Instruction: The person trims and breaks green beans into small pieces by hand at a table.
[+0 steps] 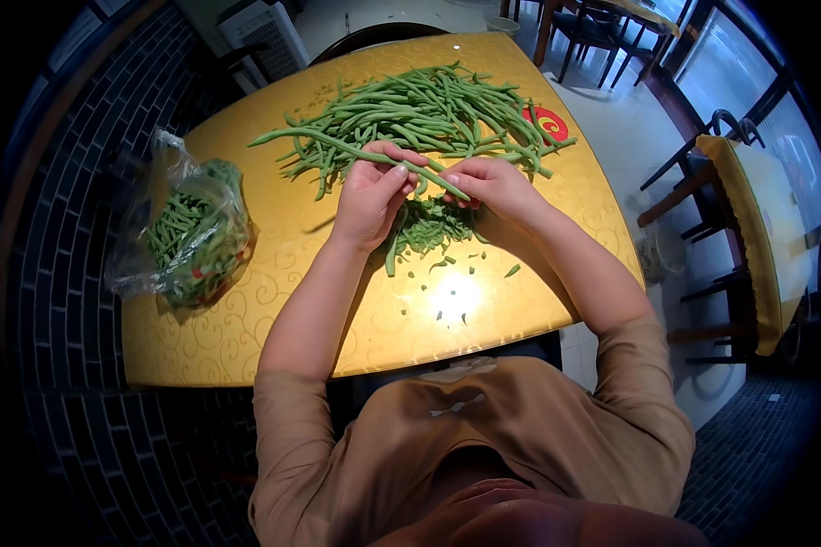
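Note:
My left hand (373, 198) holds a long green bean (328, 141) between thumb and fingers. One end of the bean points far left; the other slants down to my right hand (499, 183). The right fingers and thumb are closed around its lower end, and another bean stretch shows between the hands; whether it is a separate bean I cannot tell. Beyond both hands lies a wide heap of whole green beans (410, 109). Below them is a small pile of short green bean pieces (431, 229), with a few bits scattered nearer me.
A clear plastic bag (126, 256) with bean pieces (178, 229) inside stands at left on the yellow patterned table (198, 342). A red round mark (554, 128) shows beside the heap. A dark brick wall (75, 294) is at left; chairs (588, 34) and another table (780, 205) are at right.

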Available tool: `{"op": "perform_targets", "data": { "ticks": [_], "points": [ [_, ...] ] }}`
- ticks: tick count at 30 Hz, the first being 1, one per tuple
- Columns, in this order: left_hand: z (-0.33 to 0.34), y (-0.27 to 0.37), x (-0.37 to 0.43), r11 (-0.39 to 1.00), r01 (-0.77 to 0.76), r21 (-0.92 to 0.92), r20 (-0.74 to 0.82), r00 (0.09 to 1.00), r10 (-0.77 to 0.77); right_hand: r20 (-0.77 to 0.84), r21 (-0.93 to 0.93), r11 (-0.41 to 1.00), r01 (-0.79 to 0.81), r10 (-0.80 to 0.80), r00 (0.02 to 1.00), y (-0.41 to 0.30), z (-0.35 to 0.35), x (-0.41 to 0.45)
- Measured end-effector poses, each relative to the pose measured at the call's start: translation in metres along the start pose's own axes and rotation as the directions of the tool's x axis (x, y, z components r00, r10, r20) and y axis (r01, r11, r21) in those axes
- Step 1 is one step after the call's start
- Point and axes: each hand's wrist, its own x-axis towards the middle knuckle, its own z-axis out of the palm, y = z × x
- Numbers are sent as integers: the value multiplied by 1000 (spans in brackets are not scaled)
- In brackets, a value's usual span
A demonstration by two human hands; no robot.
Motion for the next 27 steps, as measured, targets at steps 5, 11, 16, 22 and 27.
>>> {"op": "perform_targets", "data": {
  "ticks": [5,11,16,22,27],
  "points": [
    [6,-6,-4,997,75,20,7,997,-75,245,303,944,-132,56,968,-5,8,-8],
    [-3,-4,1,1000,7,-2,-61,998,-7,280,141,989,-52,11,960,-4,4,-8],
    [-4,-2,-1,990,-7,141,-97,995,21,219,-51,999,11,1,976,-6,10,-11],
    [21,-2,-9,438,-412,799,213,875,434,72,-469,851,235,-228,971,2,7,-4],
    [50,4,-19,147,-636,757,509,716,479,-46,-361,930,67,-89,995,7,-5,0]
  ]
}}
